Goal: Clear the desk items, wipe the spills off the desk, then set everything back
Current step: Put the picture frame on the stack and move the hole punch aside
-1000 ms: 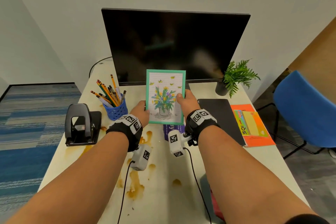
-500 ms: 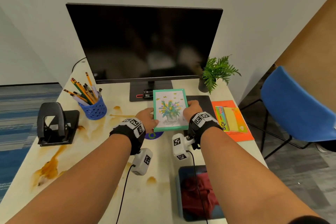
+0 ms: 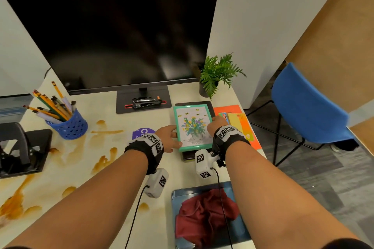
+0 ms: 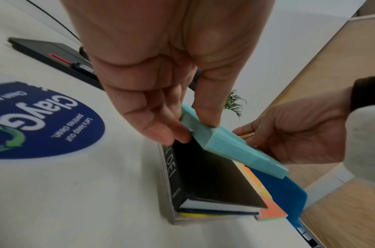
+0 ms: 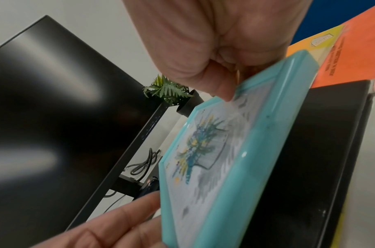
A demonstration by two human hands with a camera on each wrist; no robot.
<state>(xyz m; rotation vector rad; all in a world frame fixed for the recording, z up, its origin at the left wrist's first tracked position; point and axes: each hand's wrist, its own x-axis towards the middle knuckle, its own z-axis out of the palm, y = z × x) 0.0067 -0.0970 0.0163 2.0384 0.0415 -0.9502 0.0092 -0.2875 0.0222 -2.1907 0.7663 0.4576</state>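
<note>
A turquoise picture frame [image 3: 193,126] with a flower drawing lies tilted just above a black book [image 3: 187,155] at the desk's right. My left hand [image 3: 171,137] pinches the frame's left edge between thumb and fingers [image 4: 171,132]. On the other edge my right hand [image 3: 215,125] grips it, thumb on the glass [image 5: 222,90]. The frame's near edge [image 4: 235,147] hovers above the black book [image 4: 214,176]. Brown spills [image 3: 103,164] stain the white desk [image 3: 113,204]. A dark red cloth [image 3: 204,216] lies in a grey tray [image 3: 174,198] near the front edge.
A black monitor [image 3: 121,42] stands at the back, a potted fern [image 3: 218,73] to its right. A blue pencil cup [image 3: 69,125] and black hole punch [image 3: 18,147] sit left. Orange papers [image 3: 245,127] lie right of the book, a purple round sticker [image 3: 141,133] left. A blue chair [image 3: 307,107] stands beside the desk.
Both hands have carried the frame from upright in front of the monitor down and to the right, and it now lies nearly flat over the black book.
</note>
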